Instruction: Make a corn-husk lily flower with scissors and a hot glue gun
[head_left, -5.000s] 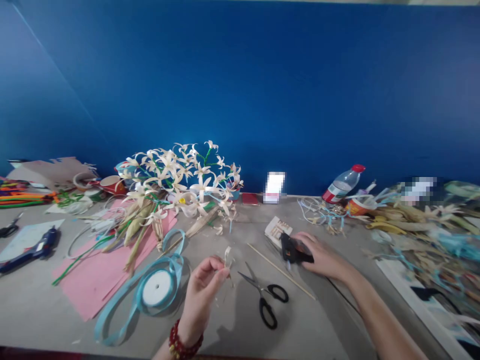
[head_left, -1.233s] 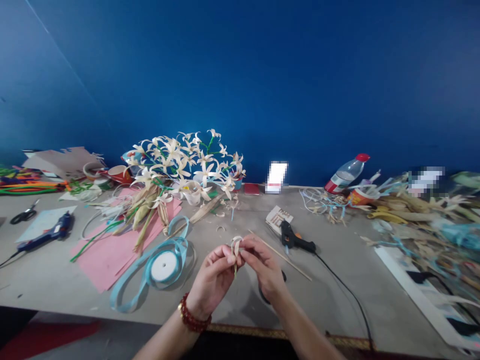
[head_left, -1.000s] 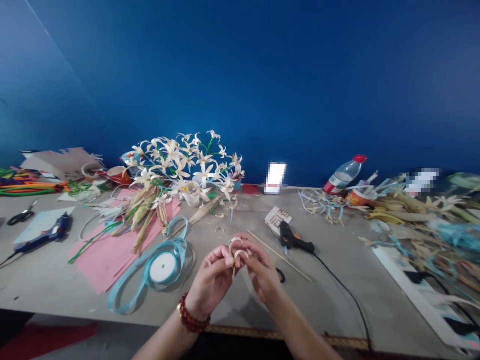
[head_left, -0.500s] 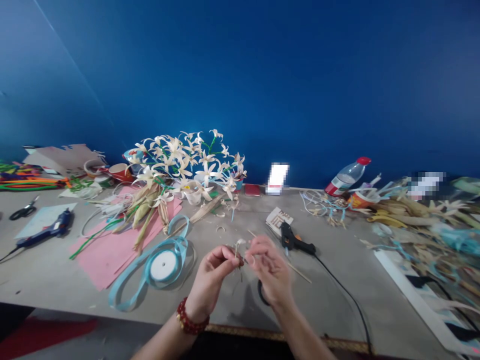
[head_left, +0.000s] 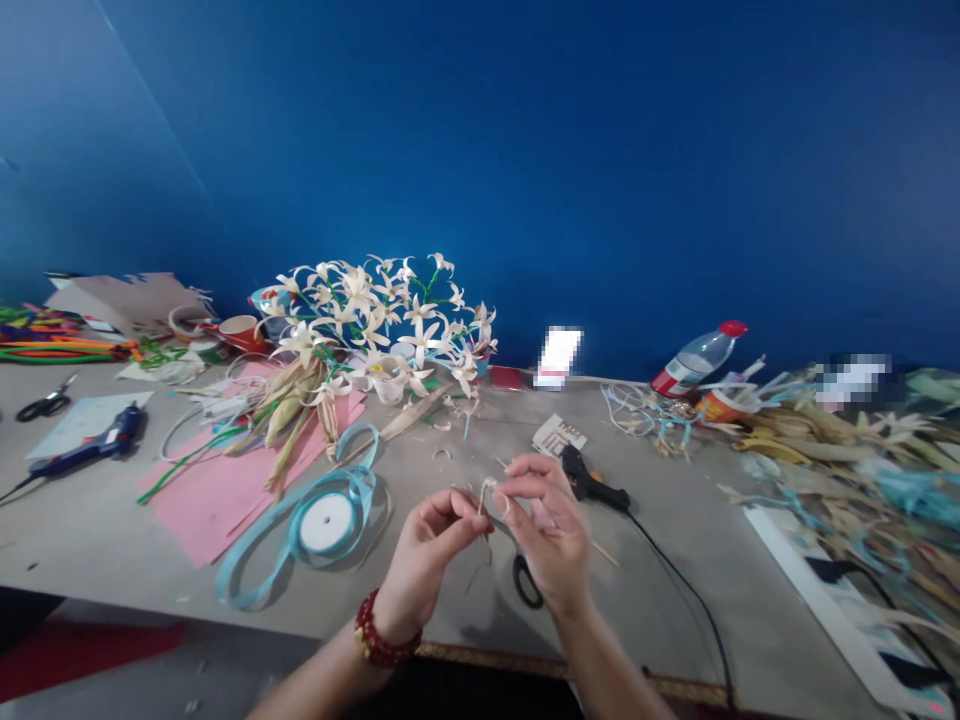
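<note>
My left hand (head_left: 435, 535), with a beaded bracelet at its wrist, pinches a thin pale stem (head_left: 481, 500) between thumb and forefinger. The stem carries a small whitish tip (head_left: 490, 484) and has loose ends hanging below. My right hand (head_left: 551, 525) has its thumb and forefinger closed at that tip; the exact contact is too small to tell. Partly under the right hand lie scissors (head_left: 528, 582) with black handles. Just beyond it are a black glue gun (head_left: 596, 482) and a thin wooden stick (head_left: 604, 553).
A roll of blue ribbon (head_left: 326, 522) lies left of my hands, near pink paper (head_left: 195, 510). White handmade flowers (head_left: 375, 310) stand at the back. A blue glue gun (head_left: 97, 440) lies far left. On the right are a bottle (head_left: 697, 360), dried husks (head_left: 802, 440) and a power strip (head_left: 817, 610).
My right hand has moved in and its fingertips now meet at the whitish tip. More of the scissors' handle shows. The left hand keeps its pinch.
</note>
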